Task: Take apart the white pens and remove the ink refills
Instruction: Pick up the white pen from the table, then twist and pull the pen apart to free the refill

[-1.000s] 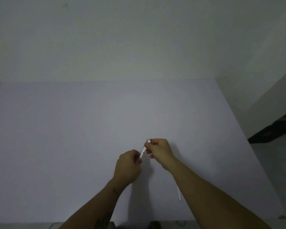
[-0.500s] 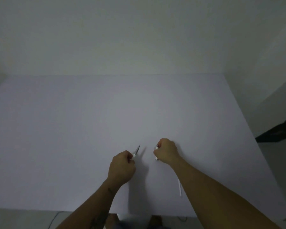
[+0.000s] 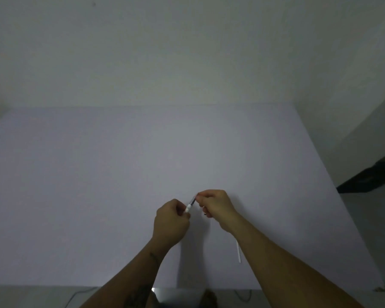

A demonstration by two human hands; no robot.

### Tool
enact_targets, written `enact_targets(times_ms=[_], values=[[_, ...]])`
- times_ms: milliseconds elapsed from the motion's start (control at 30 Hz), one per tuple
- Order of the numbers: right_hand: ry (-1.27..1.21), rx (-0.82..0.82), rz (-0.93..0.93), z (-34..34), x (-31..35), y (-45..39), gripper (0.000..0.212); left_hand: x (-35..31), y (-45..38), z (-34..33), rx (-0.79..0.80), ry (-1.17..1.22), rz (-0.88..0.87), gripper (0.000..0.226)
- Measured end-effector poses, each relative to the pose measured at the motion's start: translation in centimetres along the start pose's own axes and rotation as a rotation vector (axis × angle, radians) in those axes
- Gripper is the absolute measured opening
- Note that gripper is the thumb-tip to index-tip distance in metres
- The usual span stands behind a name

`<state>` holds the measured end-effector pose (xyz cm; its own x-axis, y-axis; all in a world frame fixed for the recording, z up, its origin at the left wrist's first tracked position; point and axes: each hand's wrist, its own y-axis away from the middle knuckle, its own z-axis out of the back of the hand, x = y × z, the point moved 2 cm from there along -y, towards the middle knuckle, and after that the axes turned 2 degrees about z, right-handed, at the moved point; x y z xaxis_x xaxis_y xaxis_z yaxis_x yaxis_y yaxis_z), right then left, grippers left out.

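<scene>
Both hands' fingers point(image 3: 200, 196) pinching pen point(image 3: 191, 204), between them

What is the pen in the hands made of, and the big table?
The pen looks like plastic: a smooth white, partly see-through barrel with a dark refill showing at its upper end, held between the left hand and right hand. The table has a matte, pale, even top, maybe laminate or paper; the dim light leaves that open.

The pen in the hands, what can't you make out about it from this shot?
Head view:
- Pen: most lies inside the left hand; only a short stretch shows.
- Dark end: right hand fingers cover it.
- White stick: forearm hides its top; too thin to identify.
</scene>
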<state>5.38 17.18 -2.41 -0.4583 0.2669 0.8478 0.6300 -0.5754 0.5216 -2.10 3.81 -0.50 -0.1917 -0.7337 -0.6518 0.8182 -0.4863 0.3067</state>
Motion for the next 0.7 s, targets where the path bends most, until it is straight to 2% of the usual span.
enact_targets(times_ms=[167, 267, 467, 600, 700], values=[[-0.183, -0.030, -0.042, 0.5, 1.6, 0.6, 0.016, -2.2, 0.3, 0.0, -0.016, -0.007, -0.104, 0.006], [-0.235, -0.001, -0.032, 1.8, 2.3, 0.9, 0.014, -3.3, 0.4, 0.1, -0.004, 0.009, -0.147, 0.005], [-0.259, 0.004, 0.046, 3.6, 2.1, 2.1, 0.010, -4.2, 1.3, -0.8, 0.018, 0.029, -0.211, 0.013], [-0.328, 0.011, 0.017, 4.4, 1.5, 2.8, 0.008, -4.9, 1.8, -1.3, 0.012, 0.026, -0.240, 0.012], [-0.287, -0.078, 0.004, 4.7, 1.4, 3.5, 0.006, -5.7, 2.0, -1.4, 0.012, 0.026, -0.251, 0.012]])
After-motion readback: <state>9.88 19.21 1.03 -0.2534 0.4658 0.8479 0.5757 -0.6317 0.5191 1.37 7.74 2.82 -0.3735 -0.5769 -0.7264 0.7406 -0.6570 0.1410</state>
